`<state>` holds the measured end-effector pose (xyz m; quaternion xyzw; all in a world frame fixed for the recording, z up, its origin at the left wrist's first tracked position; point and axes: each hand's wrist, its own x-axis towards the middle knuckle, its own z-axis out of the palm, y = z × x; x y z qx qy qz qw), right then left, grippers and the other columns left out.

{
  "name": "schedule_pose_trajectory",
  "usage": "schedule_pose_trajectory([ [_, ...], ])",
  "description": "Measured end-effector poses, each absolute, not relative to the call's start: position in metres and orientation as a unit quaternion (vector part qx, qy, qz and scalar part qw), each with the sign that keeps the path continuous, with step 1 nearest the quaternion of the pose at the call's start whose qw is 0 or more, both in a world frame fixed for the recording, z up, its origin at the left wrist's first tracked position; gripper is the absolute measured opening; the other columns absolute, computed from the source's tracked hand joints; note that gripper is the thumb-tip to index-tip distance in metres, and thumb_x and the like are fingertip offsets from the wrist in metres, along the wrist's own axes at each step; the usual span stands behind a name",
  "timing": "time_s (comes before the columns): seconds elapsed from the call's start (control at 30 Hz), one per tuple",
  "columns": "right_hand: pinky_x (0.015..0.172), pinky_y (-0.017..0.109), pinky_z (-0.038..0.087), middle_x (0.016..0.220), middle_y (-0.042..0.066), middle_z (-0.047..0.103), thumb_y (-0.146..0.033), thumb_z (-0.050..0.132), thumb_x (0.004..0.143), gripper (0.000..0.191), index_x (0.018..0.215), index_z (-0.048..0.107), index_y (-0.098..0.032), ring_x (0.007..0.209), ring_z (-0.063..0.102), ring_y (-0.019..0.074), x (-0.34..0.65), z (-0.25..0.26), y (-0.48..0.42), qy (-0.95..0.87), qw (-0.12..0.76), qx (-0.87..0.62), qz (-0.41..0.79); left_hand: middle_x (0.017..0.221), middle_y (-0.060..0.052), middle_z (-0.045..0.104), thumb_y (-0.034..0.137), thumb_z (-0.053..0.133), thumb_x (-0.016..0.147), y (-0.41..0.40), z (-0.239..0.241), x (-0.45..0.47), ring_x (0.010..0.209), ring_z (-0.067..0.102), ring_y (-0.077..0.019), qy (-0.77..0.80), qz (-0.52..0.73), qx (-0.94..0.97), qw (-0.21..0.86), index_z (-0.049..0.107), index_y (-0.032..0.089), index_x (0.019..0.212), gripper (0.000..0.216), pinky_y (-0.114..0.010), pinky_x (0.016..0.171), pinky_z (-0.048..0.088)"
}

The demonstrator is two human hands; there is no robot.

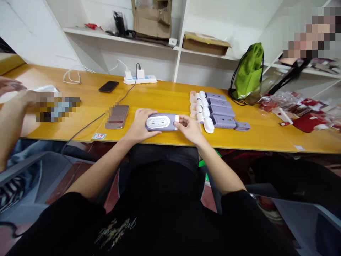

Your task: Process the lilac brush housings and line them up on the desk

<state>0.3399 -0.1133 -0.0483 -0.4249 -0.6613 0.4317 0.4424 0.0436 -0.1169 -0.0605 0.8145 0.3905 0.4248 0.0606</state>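
Observation:
A flat lilac case (163, 128) with a raised white oval panel on its upper face lies across my two hands near the table's front edge. My left hand (142, 125) wraps round its left end, thumb along the near side. At the right end, my right hand (189, 128) pinches a small white end piece (176, 120) between thumb and fingers. Just right of it lies a row of similar lilac cases (220, 111). White oval pieces (209, 125) and short white cylinders (199, 117) sit along their left ends, beside pale peach pieces (193, 103).
A phone (117, 116) lies left of my hands, with a black phone (108, 86) behind it. A cable runs from the power strip (140, 79). At right are a green drawstring bag (249, 71) and red items in clear wrap (306, 110). Another person's arm (12, 117) reaches in at left.

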Motion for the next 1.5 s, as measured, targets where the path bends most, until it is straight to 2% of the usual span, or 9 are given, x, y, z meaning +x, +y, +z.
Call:
schedule_pose_trajectory([
  [0.2,0.106,0.054,0.070,0.106,0.006,0.081,-0.059,0.103,0.078,0.057,0.113,0.070,-0.028,0.105,0.080,0.0285,0.337,-0.072,-0.101,-0.634,0.476,-0.425,0.436,0.165,-0.017,0.066,0.078,0.098,0.081,-0.118,-0.019,0.038,0.155,0.053,-0.0496,0.407,0.269,0.871,0.053,0.059,0.033,0.170,0.107,-0.073,0.136,0.026],
  [0.27,0.106,0.053,0.069,0.108,0.006,0.080,-0.058,0.102,0.078,0.058,0.114,0.067,-0.028,0.105,0.079,0.0278,0.334,-0.076,-0.103,-0.636,0.487,-0.425,0.422,0.170,-0.017,0.063,0.085,0.095,0.081,-0.110,0.005,0.045,0.159,0.051,-0.0500,0.370,0.254,0.891,0.069,0.053,0.035,0.176,0.115,-0.070,0.136,0.029],
  [0.37,0.108,0.053,0.068,0.112,0.006,0.080,-0.061,0.100,0.081,0.059,0.115,0.064,-0.028,0.105,0.078,0.0276,0.331,-0.078,-0.107,-0.653,0.493,-0.415,0.397,0.163,-0.016,0.070,0.075,0.084,0.098,-0.087,0.031,0.069,0.150,0.063,-0.0418,0.237,0.207,0.939,0.137,0.065,0.031,0.166,0.084,-0.054,0.129,0.044],
  [0.47,0.109,0.054,0.068,0.114,0.007,0.080,-0.062,0.095,0.086,0.056,0.116,0.062,-0.029,0.108,0.079,0.0294,0.331,-0.078,-0.110,-0.676,0.481,-0.405,0.384,0.141,-0.011,0.083,0.055,0.073,0.108,-0.064,0.039,0.092,0.128,0.076,-0.0305,0.170,0.133,0.955,0.205,0.078,0.026,0.140,0.043,-0.040,0.113,0.053],
  [0.57,0.109,0.055,0.067,0.116,0.008,0.080,-0.061,0.091,0.090,0.053,0.119,0.060,-0.029,0.110,0.079,0.0305,0.333,-0.078,-0.111,-0.690,0.469,-0.408,0.370,0.129,-0.008,0.086,0.048,0.072,0.107,-0.055,0.036,0.101,0.115,0.079,-0.0270,0.168,0.124,0.953,0.220,0.079,0.025,0.128,0.032,-0.037,0.105,0.054],
  [0.83,0.100,0.053,0.067,0.111,0.008,0.079,-0.050,0.081,0.098,0.039,0.118,0.056,-0.028,0.103,0.078,0.0308,0.335,-0.078,-0.114,-0.726,0.454,-0.411,0.313,0.113,-0.006,0.080,0.043,0.075,0.096,-0.050,0.032,0.109,0.099,0.072,-0.0248,0.179,0.100,0.956,0.211,0.070,0.026,0.115,0.026,-0.035,0.090,0.051],
  [1.07,0.104,0.055,0.067,0.121,0.010,0.079,-0.054,0.078,0.101,0.043,0.128,0.057,-0.028,0.108,0.079,0.0314,0.331,-0.080,-0.118,-0.717,0.475,-0.403,0.313,0.109,-0.005,0.075,0.047,0.081,0.091,-0.044,0.035,0.109,0.096,0.068,-0.0236,0.209,0.120,0.944,0.226,0.065,0.025,0.114,0.036,-0.035,0.087,0.049],
  [1.23,0.104,0.055,0.068,0.143,0.015,0.079,-0.050,0.067,0.111,0.042,0.148,0.063,-0.030,0.124,0.078,0.0332,0.334,-0.061,-0.137,-0.707,0.535,-0.404,0.228,0.105,-0.005,0.079,0.053,0.086,0.092,-0.036,0.037,0.103,0.095,0.075,-0.0233,0.220,0.137,0.890,0.375,0.060,0.026,0.127,0.052,-0.035,0.084,0.053],
  [1.5,0.084,0.048,0.069,0.111,0.009,0.082,-0.047,0.075,0.101,0.051,0.147,0.067,-0.026,0.093,0.078,0.0279,0.358,-0.031,-0.134,-0.697,0.515,-0.469,0.170,0.121,-0.012,0.087,0.060,0.088,0.087,-0.008,0.027,0.115,0.107,0.081,-0.0265,0.247,0.119,0.865,0.420,0.077,0.021,0.125,0.055,-0.038,0.093,0.061],
])
